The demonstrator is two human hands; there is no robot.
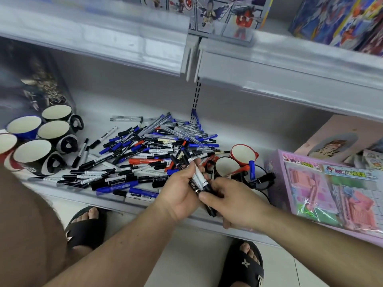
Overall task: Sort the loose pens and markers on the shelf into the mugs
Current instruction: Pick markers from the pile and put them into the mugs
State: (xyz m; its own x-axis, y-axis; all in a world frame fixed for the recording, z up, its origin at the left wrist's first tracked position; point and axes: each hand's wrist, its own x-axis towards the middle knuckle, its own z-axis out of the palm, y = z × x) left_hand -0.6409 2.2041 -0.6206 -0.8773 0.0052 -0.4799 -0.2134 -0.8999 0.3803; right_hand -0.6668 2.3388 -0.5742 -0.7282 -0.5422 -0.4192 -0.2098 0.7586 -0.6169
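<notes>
While gripped, markers (199, 177) between both hands' fingers (191, 169).

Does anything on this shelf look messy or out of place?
Yes. A heap of loose pens and markers sprawls across the shelf, blue, black and red mixed, lying at all angles. The mugs at the left look unfilled. The left hand grips a few markers, and the right hand touches them.

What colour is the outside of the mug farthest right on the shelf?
Red: the mug with the cream inside, seen clearly in the head view.
</notes>
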